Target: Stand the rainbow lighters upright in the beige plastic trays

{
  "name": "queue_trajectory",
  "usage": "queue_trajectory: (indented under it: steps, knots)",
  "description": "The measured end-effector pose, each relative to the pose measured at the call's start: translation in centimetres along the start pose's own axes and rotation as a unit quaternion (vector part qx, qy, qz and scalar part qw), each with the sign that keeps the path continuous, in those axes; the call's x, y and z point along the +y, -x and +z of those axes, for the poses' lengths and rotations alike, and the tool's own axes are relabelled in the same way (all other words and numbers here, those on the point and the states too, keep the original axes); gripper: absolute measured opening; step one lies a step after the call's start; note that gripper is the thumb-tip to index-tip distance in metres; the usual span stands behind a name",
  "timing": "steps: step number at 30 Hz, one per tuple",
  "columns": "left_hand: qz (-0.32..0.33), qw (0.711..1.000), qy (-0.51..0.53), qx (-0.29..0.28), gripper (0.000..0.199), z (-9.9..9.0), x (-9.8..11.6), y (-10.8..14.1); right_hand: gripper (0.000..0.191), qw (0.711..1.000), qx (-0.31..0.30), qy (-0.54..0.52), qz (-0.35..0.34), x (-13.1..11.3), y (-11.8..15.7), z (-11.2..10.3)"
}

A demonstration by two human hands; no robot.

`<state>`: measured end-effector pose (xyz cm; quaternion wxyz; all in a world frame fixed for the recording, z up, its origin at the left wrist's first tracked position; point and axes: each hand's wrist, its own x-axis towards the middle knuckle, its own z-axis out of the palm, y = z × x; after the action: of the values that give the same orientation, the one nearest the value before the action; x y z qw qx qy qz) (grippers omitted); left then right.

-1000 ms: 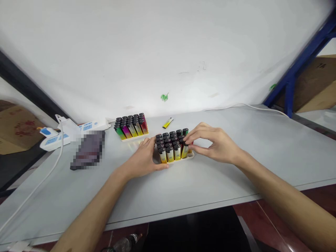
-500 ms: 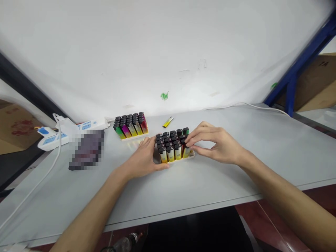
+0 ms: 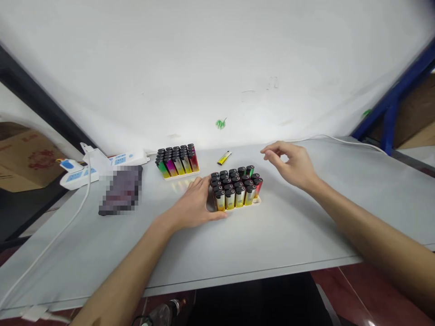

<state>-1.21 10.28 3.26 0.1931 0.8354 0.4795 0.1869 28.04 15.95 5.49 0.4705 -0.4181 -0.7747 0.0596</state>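
My left hand [image 3: 194,203] is wrapped round the left end of a white tray [image 3: 257,200] of upright lighters [image 3: 240,196], its thumb along the front edge. Several black-topped lighters stand there in rows, and an unfilled hole shows at the tray's front right corner. My right hand [image 3: 288,163] hovers behind and to the right of the tray, thumb and forefinger tips close together; whether anything is between them is too small to tell. A loose yellow lighter [image 3: 224,158] lies behind the tray.
A second lighter tray [image 3: 181,175] with lighters stands at the back left. Further left are a white power strip [image 3: 129,158], a blurred dark item [image 3: 122,190] and a white cable [image 3: 73,208]. Another cable [image 3: 326,136] runs along the wall.
My right hand has let go of the front lighter at the tray's right and moved up, back and right. My left hand stays on the tray. The view has shifted slightly.
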Motion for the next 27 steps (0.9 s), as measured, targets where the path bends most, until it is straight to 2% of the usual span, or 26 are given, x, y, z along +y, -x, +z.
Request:
queue_trajectory:
  steps: [4, 9, 12, 14, 17, 20, 27]
  knots:
    - [0.011, 1.000, -0.012, -0.008, 0.085, 0.0, 0.2, 0.0, 0.025, 0.991, -0.124, 0.056, 0.014, 2.7, -2.4, 3.0]
    - [0.016, 1.000, -0.008, -0.001, 0.090, 0.1, 0.1, 0.0, 0.047, 0.953, -0.257, 0.155, -0.034, 4.9, -5.1, 7.9]
    - [0.020, 1.000, -0.006, 0.000, 0.092, 0.1, 0.0, 0.0, 0.055, 0.931, -0.293, 0.207, -0.061, 5.6, -6.2, 10.1]
    - [0.015, 1.000, -0.011, -0.004, 0.089, 0.0, 0.1, 0.1, 0.053, 0.925, -0.296, 0.231, -0.060, 5.9, -6.7, 10.9]
    - [0.004, 1.000, -0.016, -0.010, 0.085, -0.1, 0.2, 0.1, 0.041, 0.926, -0.292, 0.235, -0.045, 6.0, -7.0, 11.1]
    - [0.006, 1.000, -0.014, -0.006, 0.086, -0.1, 0.3, 0.1, 0.032, 0.934, -0.282, 0.217, -0.025, 6.0, -6.6, 10.3]
    - [0.015, 1.000, -0.017, 0.003, 0.084, 0.1, -0.1, 0.1, 0.025, 0.960, -0.214, 0.176, 0.048, 5.2, -2.8, 6.1]
